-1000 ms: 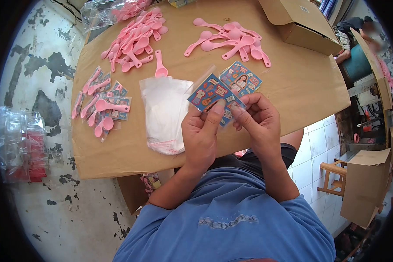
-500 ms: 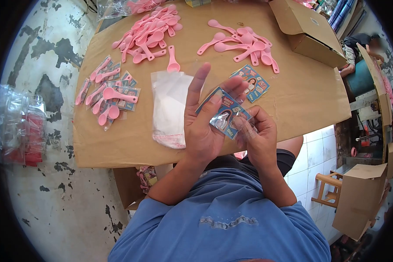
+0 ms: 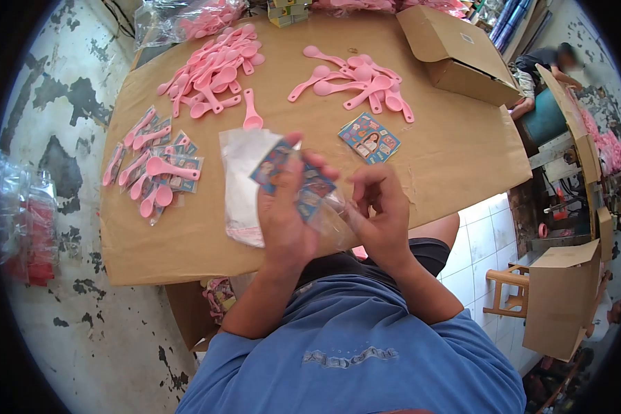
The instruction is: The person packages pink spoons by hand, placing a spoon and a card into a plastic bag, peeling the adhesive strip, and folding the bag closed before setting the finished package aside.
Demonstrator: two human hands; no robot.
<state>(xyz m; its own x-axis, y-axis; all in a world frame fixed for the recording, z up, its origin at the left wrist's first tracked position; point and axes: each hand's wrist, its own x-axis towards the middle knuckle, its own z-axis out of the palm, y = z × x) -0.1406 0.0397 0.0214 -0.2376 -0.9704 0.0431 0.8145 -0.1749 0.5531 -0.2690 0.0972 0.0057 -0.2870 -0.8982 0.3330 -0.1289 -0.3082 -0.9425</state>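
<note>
A blue printed card (image 3: 309,181) with clear plastic around its lower end is gripped in my left hand (image 3: 286,221), thumb across its face. My right hand (image 3: 381,219) pinches the clear plastic at its edge, fingers curled. Under and left of my left hand lies a stack of clear bags (image 3: 240,186) on the brown-covered table (image 3: 455,152). A stack of blue cards (image 3: 369,137) rests beyond my right hand. Just above the bags lies a single pink spoon (image 3: 253,114). The hands and card are slightly blurred.
Loose pink spoons form a large pile (image 3: 217,69) at back left and a smaller one (image 3: 366,81) at back centre. Bagged spoons with cards (image 3: 160,165) lie at left. A cardboard box (image 3: 455,55) stands at back right. Another person (image 3: 541,69) is at far right.
Both hands have moved left and slightly down in view, and the card with them. The fingers of my left hand have closed more around the card. The whole view has shifted a little.
</note>
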